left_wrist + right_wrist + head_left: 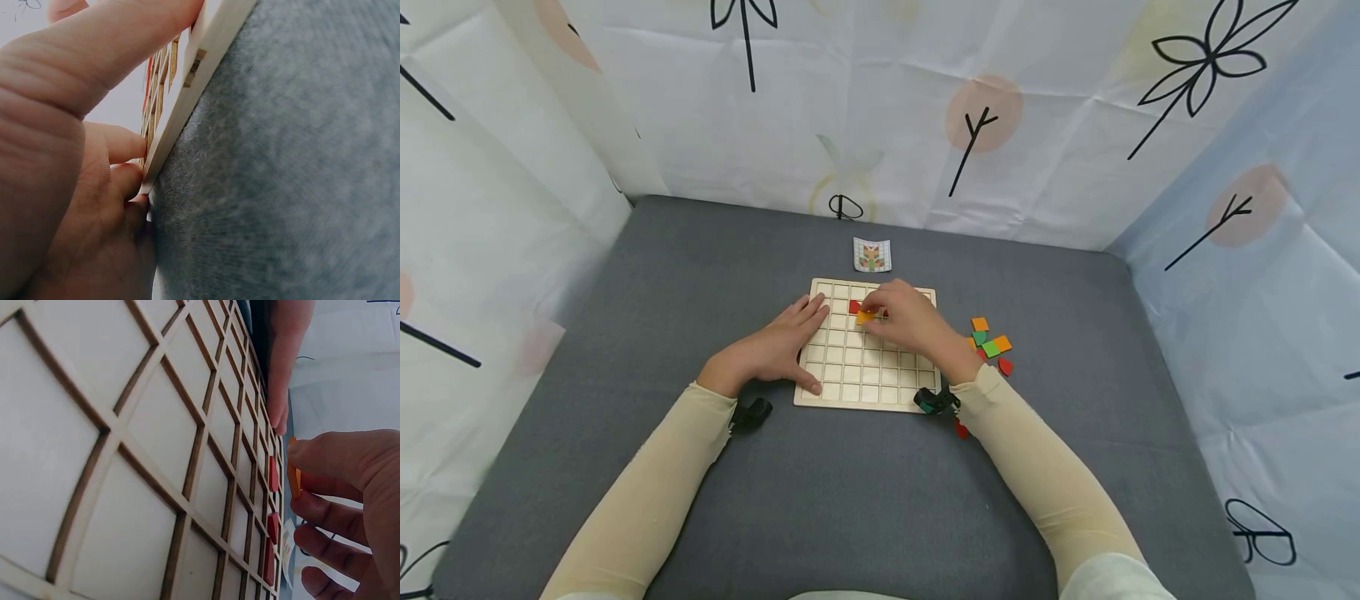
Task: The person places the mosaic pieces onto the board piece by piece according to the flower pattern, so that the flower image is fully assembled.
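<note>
The orange tile [864, 318] is pinched between thumb and finger of the right hand [910, 318], above the far part of the board [853, 367]; it looks square from the head, while the right wrist view shows it edge-on, its strip running from thumb to fingertip. The left hand [778, 346] rests on the board's left edge, fingers extended, thumb spread. The right wrist view also reveals red pieces [273, 474] partly covered in the head view; the left wrist view, a notch [195, 67] in the board's side. Loose coloured pieces [990, 348] lie right of the right hand, a picture card [872, 256] beyond both hands, on a grey tabletop [850, 500] enclosed by patterned cloth [880, 108].
</note>
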Tool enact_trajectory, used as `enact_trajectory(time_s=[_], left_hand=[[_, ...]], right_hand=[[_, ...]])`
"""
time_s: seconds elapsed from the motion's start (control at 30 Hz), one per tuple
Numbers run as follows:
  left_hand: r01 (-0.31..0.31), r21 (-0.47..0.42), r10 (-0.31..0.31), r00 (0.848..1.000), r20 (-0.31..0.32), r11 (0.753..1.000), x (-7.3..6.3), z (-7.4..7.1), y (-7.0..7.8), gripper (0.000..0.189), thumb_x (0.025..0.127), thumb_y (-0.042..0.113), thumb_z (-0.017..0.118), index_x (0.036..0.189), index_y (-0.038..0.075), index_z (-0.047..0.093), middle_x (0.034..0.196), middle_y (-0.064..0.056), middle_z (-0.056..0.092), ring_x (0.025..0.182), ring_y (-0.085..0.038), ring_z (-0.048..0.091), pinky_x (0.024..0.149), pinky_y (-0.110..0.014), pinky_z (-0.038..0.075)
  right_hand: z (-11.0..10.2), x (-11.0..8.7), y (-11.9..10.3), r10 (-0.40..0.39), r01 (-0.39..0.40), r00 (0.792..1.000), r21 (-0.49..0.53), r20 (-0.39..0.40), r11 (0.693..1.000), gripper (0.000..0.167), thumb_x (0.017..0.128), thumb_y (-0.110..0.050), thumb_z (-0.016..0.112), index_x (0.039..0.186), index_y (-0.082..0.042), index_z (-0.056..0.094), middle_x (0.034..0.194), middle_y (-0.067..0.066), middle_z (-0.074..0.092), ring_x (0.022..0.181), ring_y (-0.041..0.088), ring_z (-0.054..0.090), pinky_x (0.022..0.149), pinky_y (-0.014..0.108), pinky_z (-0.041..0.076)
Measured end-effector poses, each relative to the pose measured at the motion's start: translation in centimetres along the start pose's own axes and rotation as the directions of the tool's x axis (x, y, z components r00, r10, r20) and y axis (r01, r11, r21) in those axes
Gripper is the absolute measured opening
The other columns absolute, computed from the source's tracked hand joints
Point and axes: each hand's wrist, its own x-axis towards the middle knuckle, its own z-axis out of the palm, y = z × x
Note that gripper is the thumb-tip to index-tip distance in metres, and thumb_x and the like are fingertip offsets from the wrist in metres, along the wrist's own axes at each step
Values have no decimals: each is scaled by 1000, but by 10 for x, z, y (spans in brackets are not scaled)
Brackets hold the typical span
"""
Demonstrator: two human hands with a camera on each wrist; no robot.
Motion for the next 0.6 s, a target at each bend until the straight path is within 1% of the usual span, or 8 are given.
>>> enact_trajectory(time_s=[0.2, 0.33, 0.6], left_hand=[[1, -1, -1, 1000, 2, 1000, 0, 0, 0, 142, 77, 54, 97, 173, 0, 8, 181, -16, -5, 165, -39, -9, 129, -60, 10], [2, 4, -2, 1000, 1, 1000, -1, 0, 0, 142, 77, 54, 97, 173, 0, 8, 181, -15, -5, 165, -38, -9, 130, -60, 10], [-5, 9, 5, 1000, -4, 1000, 0, 1, -2, 142, 77, 55, 97, 173, 0, 8, 181, -15, -5, 165, -38, -10, 130, -59, 9]], right_hand=[[6, 4, 0, 4, -4, 1000, -46, -7, 999, 20, 97, -22, 85, 112, -9, 83, 105, 2, 75, 100, 24, 62, 89, 37, 51], [10, 6, 0, 0, -1, 1000, -89, -16, 996, 21, 97, -25, 84, 112, -10, 83, 106, 1, 75, 99, 23, 61, 89, 37, 51], [14, 10, -4, -19, 14, 999, -124, -40, 992, 17, 97, -23, 83, 110, -12, 83, 107, 0, 75, 99, 24, 60, 88, 37, 50]])
